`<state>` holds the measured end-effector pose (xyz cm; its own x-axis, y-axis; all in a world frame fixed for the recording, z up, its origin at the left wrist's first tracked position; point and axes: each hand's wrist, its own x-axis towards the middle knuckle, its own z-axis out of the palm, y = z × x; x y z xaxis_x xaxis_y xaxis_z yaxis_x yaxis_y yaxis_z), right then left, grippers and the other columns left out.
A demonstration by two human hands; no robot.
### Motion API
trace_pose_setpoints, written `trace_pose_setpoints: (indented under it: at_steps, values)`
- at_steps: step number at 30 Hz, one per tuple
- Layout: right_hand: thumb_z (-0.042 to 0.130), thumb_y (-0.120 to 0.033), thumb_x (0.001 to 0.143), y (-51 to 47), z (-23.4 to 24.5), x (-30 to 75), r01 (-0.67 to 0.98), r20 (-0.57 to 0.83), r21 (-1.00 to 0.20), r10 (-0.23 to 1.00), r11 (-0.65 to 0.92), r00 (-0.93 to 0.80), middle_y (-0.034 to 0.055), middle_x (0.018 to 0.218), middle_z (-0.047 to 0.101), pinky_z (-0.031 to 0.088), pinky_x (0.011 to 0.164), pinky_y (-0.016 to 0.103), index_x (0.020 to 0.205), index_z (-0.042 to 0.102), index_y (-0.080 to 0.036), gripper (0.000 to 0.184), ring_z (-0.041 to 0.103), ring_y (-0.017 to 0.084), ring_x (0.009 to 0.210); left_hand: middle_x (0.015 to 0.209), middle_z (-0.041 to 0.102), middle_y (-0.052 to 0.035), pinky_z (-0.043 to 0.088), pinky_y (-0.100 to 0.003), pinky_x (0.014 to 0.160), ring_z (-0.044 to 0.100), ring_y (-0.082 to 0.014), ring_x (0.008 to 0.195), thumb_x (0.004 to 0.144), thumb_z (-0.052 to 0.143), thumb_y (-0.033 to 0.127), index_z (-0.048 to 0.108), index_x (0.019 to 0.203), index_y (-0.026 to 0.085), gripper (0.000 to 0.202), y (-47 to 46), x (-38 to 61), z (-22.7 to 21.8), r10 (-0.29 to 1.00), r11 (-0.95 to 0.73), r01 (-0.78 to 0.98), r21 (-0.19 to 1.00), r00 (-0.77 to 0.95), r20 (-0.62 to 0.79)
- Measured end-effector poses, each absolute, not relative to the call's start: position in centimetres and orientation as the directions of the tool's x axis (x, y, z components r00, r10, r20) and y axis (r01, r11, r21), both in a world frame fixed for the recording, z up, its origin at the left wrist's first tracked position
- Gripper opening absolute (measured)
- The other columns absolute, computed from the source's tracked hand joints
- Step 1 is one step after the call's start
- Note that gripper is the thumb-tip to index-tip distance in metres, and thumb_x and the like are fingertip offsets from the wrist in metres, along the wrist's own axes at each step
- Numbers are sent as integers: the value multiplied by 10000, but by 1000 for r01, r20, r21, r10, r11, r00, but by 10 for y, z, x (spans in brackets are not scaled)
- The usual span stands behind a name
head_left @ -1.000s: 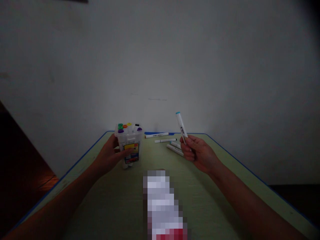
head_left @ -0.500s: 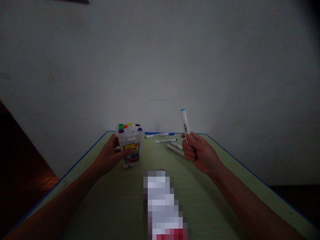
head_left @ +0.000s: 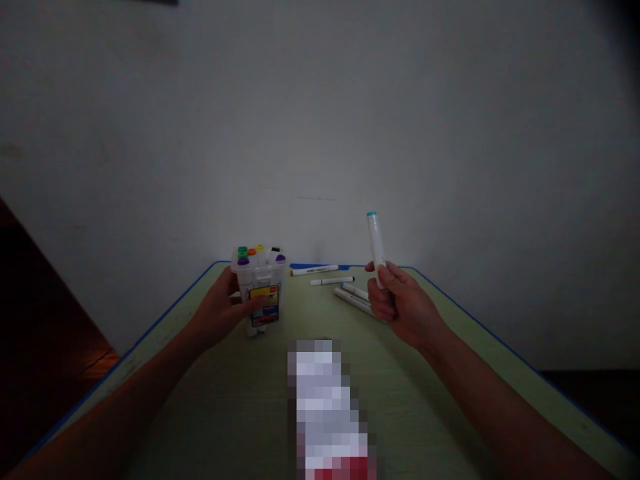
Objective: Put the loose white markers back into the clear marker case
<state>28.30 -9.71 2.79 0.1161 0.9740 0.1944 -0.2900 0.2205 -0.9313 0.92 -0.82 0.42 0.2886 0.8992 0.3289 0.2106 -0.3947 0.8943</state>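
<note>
My left hand [head_left: 227,307] is wrapped round the left side of a clear plastic marker box [head_left: 260,275], its thumb across the yellow and blue label. Several markers with green, orange, yellow, black and purple caps stand upright in the box. In my right hand [head_left: 395,297] is a white marker [head_left: 375,240] with a light blue end, held nearly upright above the table. Below and left of that hand, two white markers [head_left: 353,298] lie side by side, partly hidden by the fingers.
Two more markers lie toward the back of the green table [head_left: 215,407]: one white marker [head_left: 315,270] by a blue strip [head_left: 345,267], and a thinner-looking marker [head_left: 332,281]. A pixelated white and red shape [head_left: 325,407] covers the front middle. A grey wall [head_left: 320,133] stands behind.
My right hand has shifted slightly right, and the marker in it has turned so its printed lettering no longer shows. My left hand and the box look nearly unmoved.
</note>
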Motion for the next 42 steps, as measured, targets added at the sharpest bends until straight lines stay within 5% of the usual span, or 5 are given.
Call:
trace_pose_setpoints:
  at_steps: [8, 15, 21, 28, 42]
  values:
    - [726, -436, 633, -97, 31, 286, -261, 199, -939, 972, 226, 124, -33, 543, 476, 311, 410, 217, 703, 566, -159, 328, 409, 67, 450, 1070, 653, -69, 546, -442, 809, 629, -279, 1015, 620, 740, 351, 494, 1081, 214, 540, -8, 10, 3, 901, -390, 187, 902, 278, 332]
    - [697, -446, 653, -100, 35, 283, -258, 200, -941, 974, 220, 104, -92, 481, 320, 110, 347, 179, 692, 524, -176, 323, 205, 24, 376, 1038, 662, -70, 549, -454, 797, 634, -288, 1001, 600, 747, 372, 503, 1053, 207, 540, -9, 11, 5, 904, -386, 189, 903, 269, 331]
    - [687, -465, 671, -100, 36, 280, -247, 246, -924, 948, 293, 202, -110, 457, 301, 106, 335, 179, 732, 494, -205, 329, 202, 24, 338, 1050, 664, -83, 543, -437, 798, 637, -284, 998, 604, 745, 367, 507, 1054, 197, 537, -10, 10, 6, 906, -382, 207, 900, 275, 322]
    - [641, -397, 727, -96, 28, 283, -257, 243, -924, 953, 284, 181, -51, 594, 528, 139, 359, 199, 935, 522, -219, 298, 246, 30, 360, 1089, 655, -105, 534, -441, 814, 635, -284, 1006, 610, 745, 344, 497, 1053, 190, 531, -10, 11, 6, 908, -372, 182, 910, 276, 316]
    - [671, -506, 670, -96, 28, 284, -372, 129, -910, 978, 184, 166, -101, 463, 305, 119, 332, 169, 718, 476, -197, 369, 211, 33, 353, 1105, 639, -94, 525, -467, 819, 618, -292, 1026, 616, 738, 384, 483, 1091, 192, 572, -8, 11, 4, 900, -379, 188, 906, 300, 315]
